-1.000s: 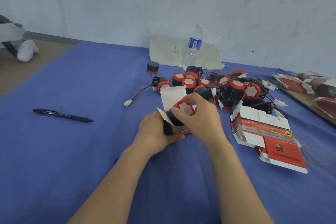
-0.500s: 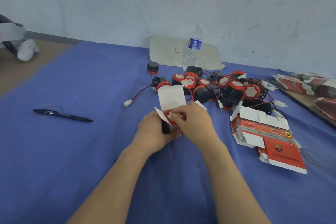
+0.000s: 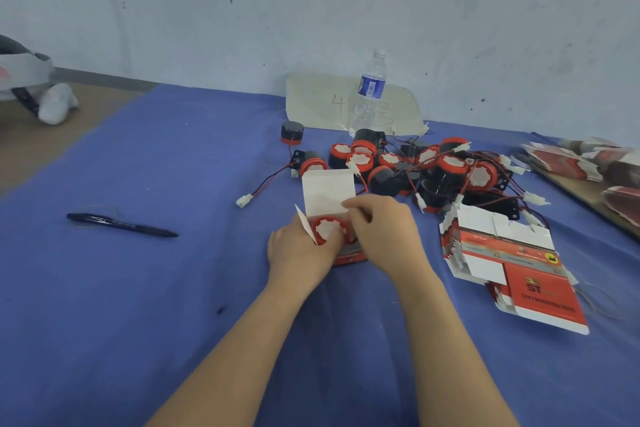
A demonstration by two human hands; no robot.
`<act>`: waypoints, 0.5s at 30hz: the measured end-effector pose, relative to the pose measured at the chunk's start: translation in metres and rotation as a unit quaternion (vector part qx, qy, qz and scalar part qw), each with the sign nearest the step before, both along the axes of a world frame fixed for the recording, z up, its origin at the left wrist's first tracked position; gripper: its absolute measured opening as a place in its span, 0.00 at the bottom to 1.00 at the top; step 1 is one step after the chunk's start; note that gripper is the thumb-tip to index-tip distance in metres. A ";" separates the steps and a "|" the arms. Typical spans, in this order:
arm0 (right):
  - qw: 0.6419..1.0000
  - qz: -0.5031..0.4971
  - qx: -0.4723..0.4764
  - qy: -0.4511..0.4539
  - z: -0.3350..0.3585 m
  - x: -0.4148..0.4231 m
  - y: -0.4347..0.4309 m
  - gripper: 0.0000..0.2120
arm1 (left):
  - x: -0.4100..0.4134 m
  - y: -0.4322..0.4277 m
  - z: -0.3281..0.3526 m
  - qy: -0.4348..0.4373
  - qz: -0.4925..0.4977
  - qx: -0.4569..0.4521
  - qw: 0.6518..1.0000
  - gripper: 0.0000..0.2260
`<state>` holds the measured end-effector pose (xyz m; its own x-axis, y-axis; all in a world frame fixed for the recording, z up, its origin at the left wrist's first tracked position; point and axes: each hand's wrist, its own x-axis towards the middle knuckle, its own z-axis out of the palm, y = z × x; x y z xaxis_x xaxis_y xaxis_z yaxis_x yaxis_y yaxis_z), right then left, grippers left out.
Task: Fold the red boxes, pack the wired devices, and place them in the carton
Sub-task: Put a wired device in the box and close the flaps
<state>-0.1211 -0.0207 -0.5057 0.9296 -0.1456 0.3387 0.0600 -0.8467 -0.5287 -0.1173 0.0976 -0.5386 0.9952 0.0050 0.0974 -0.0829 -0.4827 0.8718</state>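
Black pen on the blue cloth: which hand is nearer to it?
Left. The left hand holds the small red cardboard box right of the black pen; the right hand is farther right, on the box's other side.

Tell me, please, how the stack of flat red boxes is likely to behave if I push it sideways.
The stack of flat red boxes lies fanned out, so a push would probably spread it further rather than move it whole. The blanks look like thin card, so single ones likely flex and weigh little.
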 end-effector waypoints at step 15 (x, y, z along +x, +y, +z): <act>0.996 0.008 0.056 -0.075 0.005 -0.001 -0.005 0.10 | 0.002 0.000 0.004 0.022 -0.005 0.027 0.999 0.14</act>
<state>-0.1220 -0.0256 -0.5005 0.8725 -0.1755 0.4560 0.1587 -0.7808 -0.6043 -0.1152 0.0981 -0.5347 0.9986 -0.0093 0.0524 -0.0495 -0.5279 0.8479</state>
